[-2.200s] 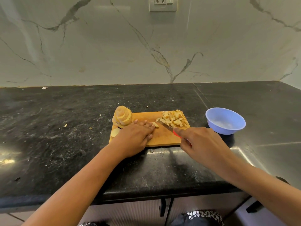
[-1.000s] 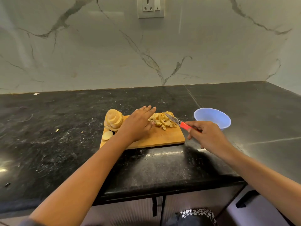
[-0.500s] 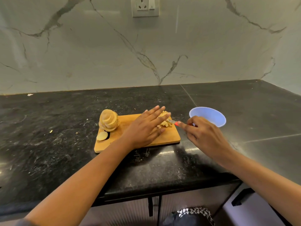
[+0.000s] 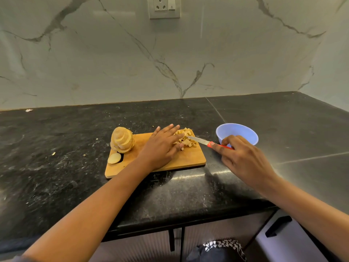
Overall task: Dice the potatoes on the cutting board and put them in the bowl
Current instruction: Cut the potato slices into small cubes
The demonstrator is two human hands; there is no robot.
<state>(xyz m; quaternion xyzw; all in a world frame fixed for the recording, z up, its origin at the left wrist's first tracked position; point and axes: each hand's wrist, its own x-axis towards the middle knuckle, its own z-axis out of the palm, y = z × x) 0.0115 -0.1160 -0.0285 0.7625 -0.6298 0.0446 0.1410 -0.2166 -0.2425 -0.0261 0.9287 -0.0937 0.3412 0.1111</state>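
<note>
A wooden cutting board (image 4: 190, 159) lies on the black counter. At its left end stands a pile of potato slices (image 4: 122, 139), with one loose slice (image 4: 114, 158) at the board's near left corner. Diced potato (image 4: 186, 138) is heaped at the board's far right corner. My left hand (image 4: 162, 146) rests flat against the left side of the dice, fingers straight. My right hand (image 4: 243, 159) holds a red-handled knife (image 4: 200, 140) whose tip points into the dice. A light blue bowl (image 4: 238, 132) stands right of the board, just behind my right hand.
The black stone counter (image 4: 66, 148) runs wide to the left and right, with small crumbs on it. A marble wall with a socket (image 4: 164, 6) stands behind. The counter's front edge and cabinet handles (image 4: 277, 225) lie below.
My left hand has slid right along the board from the sliced pile to the dice. My right hand has drawn the knife back toward the bowl, blade tip still at the dice.
</note>
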